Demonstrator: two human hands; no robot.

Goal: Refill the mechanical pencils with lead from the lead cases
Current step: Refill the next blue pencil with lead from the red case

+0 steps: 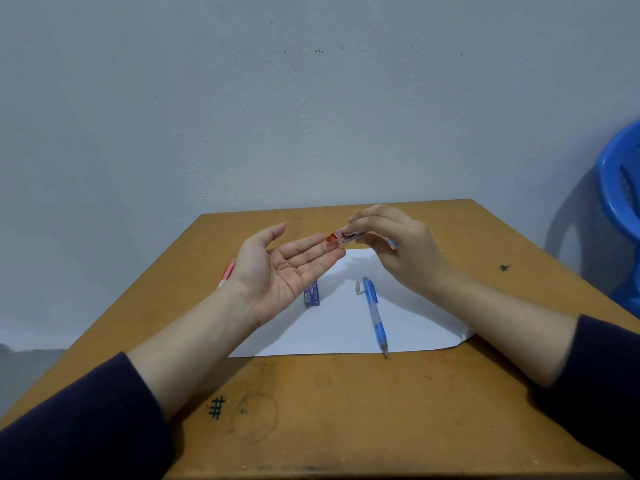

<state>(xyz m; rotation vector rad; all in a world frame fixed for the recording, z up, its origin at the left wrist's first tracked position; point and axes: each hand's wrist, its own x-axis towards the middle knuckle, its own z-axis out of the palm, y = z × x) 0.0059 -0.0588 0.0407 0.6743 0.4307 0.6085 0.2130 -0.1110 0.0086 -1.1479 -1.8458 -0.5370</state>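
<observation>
Head view | likely tipping lead out | right hand pinches red-capped lead case over left hand, fingers straight | next: steady feed into blue mechanical pencil on paper

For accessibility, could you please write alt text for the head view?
The right hand holds an orange-tipped lead case over the open left hand. On paper on the table lie a blue pencil, a small cap and a blue case; a pink pencil shows behind the left hand.
</observation>
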